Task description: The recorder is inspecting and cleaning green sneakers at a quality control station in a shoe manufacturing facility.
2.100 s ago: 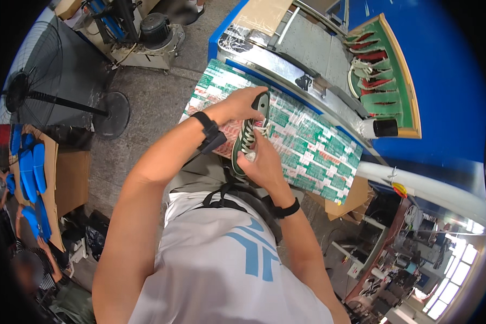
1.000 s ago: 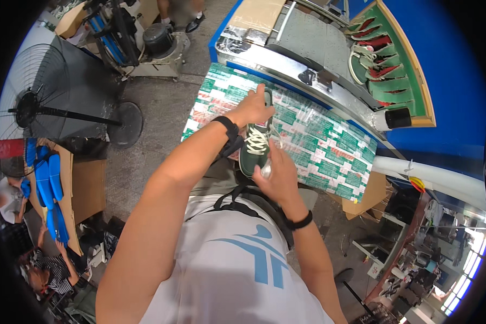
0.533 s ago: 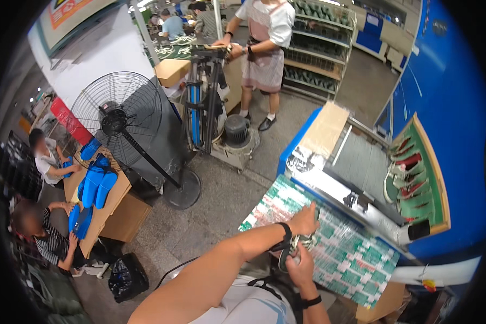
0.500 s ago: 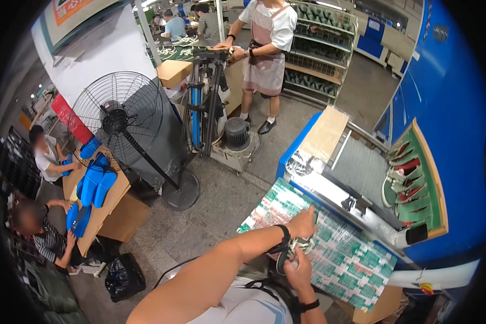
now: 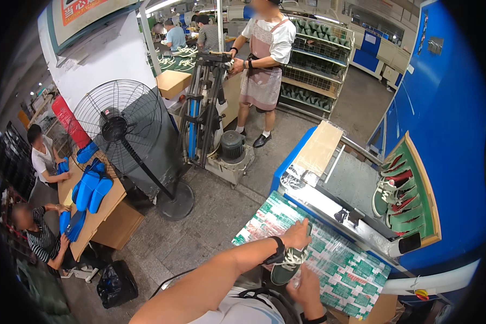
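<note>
My left hand (image 5: 297, 234) grips a dark green sneaker (image 5: 282, 274) with white laces by its heel end, toe toward me. Its fingers wrap round the back of the shoe. My right hand (image 5: 306, 291) is just right of the toe, smeared by motion, so its grip is unclear. Both hands are over a table (image 5: 356, 281) covered in green, white and red printed wrap under clear film. On the machine to the right, another laced green sneaker (image 5: 382, 197) stands by a row of green shoe parts with red linings (image 5: 407, 202).
A blue machine (image 5: 448, 113) with a conveyor bed (image 5: 356, 167) rises at right. A black pedestal fan (image 5: 119, 127) stands left. Beyond is a person in an apron (image 5: 262, 59) at a wheeled machine (image 5: 232, 148). Two people sit by a table with blue shoe forms (image 5: 97, 186).
The sneaker has turned to show its laces and toe, toe toward me. My right hand has come off the laces and moved down to the right. The view has shifted slightly.
</note>
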The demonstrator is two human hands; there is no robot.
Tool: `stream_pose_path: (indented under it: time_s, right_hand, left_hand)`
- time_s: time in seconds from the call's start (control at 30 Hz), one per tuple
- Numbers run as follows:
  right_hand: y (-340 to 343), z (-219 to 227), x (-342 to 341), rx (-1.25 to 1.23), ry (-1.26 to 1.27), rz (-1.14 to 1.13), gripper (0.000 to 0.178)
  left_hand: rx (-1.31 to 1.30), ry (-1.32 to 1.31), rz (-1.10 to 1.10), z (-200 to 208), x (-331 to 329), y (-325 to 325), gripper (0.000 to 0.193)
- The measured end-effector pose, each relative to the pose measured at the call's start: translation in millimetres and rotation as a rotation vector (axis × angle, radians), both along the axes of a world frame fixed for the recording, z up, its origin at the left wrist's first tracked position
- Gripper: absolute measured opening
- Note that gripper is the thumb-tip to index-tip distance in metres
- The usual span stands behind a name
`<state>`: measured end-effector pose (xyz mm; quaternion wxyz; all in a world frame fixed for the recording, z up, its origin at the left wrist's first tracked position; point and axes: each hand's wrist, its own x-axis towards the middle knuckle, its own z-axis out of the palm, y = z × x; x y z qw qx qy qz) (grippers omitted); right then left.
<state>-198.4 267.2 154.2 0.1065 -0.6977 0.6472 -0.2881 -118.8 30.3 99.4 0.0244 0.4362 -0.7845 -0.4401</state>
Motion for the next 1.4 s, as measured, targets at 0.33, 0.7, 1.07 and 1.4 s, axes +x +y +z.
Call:
stream_pose_path:
  time_s: [0.33,0.7,1.07,1.4]
  right_hand:
    - [20,-34,-12,0.082,-0.339,-0.307,0.081]
    - [-16,-134,-131,-0.055,0.017,-0.656,0.095]
    - [-21,-125,-121,-0.06,0.195,-0.686,0.097]
    - [-18,-127,-125,-0.021,0.184,-0.674,0.094]
  left_hand:
    - [0.04,0.272,0.245,-12,12,24,0.115]
    - [0.392,0.499,0.53,8,60,67,0.099]
    - [-0.302,0.457,-0.143,151,-2,-222,0.087]
    - [-0.668,-0.409,-0.09,86,-179,-321,0.084]
